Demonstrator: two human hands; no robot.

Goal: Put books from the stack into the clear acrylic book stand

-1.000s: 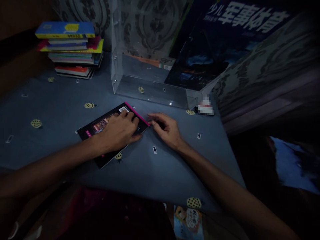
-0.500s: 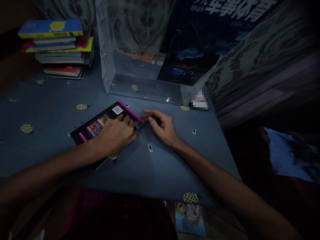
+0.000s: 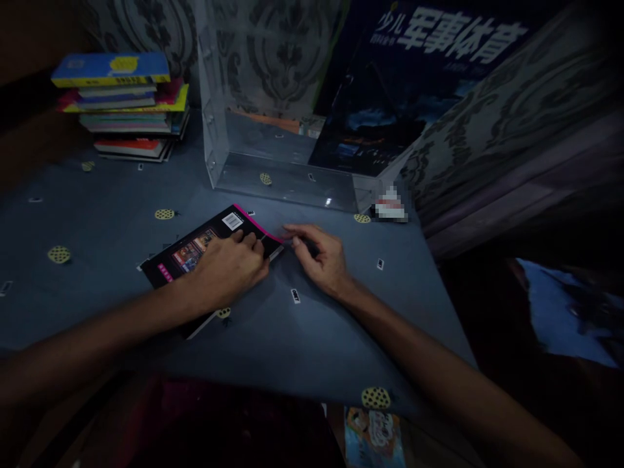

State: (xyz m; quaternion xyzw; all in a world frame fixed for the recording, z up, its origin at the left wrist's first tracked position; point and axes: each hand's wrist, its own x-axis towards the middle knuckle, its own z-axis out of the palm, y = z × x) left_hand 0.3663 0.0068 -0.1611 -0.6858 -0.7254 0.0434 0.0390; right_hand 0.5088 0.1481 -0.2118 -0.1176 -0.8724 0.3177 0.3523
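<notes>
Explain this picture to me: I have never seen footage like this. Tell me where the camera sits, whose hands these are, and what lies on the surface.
There is no machine: the camera sits on a person's head, looking down at their own bare hands. The left hand presses flat on a black book with a pink edge, lying on a blue cloth. The right hand touches the book's corner, fingers curled; whether it pinches anything is too dark to tell. Behind stand a clear box, a book stack to the left and a dark poster.
</notes>
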